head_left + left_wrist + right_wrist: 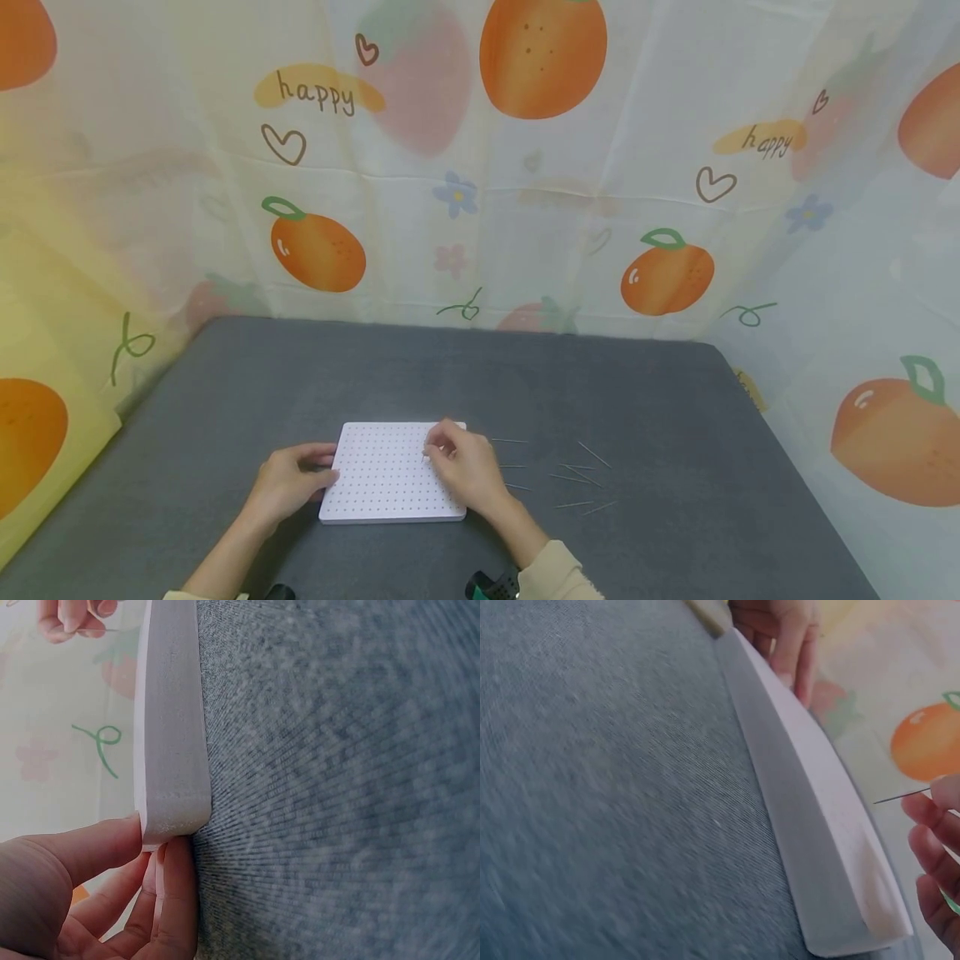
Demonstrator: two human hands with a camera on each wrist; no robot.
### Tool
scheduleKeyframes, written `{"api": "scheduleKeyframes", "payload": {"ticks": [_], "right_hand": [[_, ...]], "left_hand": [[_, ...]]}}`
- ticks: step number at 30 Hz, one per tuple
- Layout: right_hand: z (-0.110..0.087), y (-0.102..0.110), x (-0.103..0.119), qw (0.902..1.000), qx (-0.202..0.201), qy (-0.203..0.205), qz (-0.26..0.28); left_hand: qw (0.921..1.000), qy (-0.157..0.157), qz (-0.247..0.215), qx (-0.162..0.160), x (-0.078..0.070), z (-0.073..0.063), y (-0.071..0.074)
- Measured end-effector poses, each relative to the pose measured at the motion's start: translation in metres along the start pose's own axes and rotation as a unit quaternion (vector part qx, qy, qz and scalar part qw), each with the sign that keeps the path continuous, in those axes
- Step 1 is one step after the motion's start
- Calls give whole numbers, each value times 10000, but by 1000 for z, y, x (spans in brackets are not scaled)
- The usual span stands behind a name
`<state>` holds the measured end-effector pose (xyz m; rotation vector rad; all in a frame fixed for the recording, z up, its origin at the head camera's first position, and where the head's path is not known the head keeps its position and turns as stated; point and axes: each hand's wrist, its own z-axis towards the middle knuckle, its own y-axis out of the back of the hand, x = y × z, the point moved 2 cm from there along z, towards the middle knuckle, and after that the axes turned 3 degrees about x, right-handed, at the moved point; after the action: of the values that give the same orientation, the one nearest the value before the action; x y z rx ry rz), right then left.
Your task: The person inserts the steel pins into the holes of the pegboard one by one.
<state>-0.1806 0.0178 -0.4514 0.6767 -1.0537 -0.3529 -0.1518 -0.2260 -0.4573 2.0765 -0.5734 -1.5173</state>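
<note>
A white board (382, 479) with rows of small holes lies flat on the dark grey table. My left hand (288, 482) holds the board's left edge; in the left wrist view its thumb (105, 844) is at the upper edge and its fingers rest against the side. Over the right part of the board is my right hand (468, 467), pinching a thin metal pin (900, 796) between thumb and fingertips. The pin's free end points out over the board's top, close above it in the right wrist view.
Several thin metal pins (573, 472) lie scattered on the table (675, 500) right of the board. A few more pins (512, 440) lie nearer its right edge. Behind the table hangs a fruit-patterned curtain (540, 250). A black device (491, 586) shows by the right sleeve.
</note>
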Motion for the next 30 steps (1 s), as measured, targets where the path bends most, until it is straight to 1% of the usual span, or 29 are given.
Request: {"api": "scheduleKeyframes", "payload": {"ticks": [4,8,15,19,30], "right_hand": [[-2,-6,6,10000,16,-13,32],[-3,-13,12,9999,-35,153,-4],[-7,-22,22,9990,-26,425,-128],[-9,-26,25,9986,-67,482,-195],[-11,-33,26,9949,-335,630,-708]], "left_hand": [[10000,8,-4,19,1,1,0],[10000,10,-19,27,3,1,0],[10000,-89,-24,33,4,1,0],[10000,-31,-13,22,4,2,0],[10000,-49,-71,41,4,2,0]]}}
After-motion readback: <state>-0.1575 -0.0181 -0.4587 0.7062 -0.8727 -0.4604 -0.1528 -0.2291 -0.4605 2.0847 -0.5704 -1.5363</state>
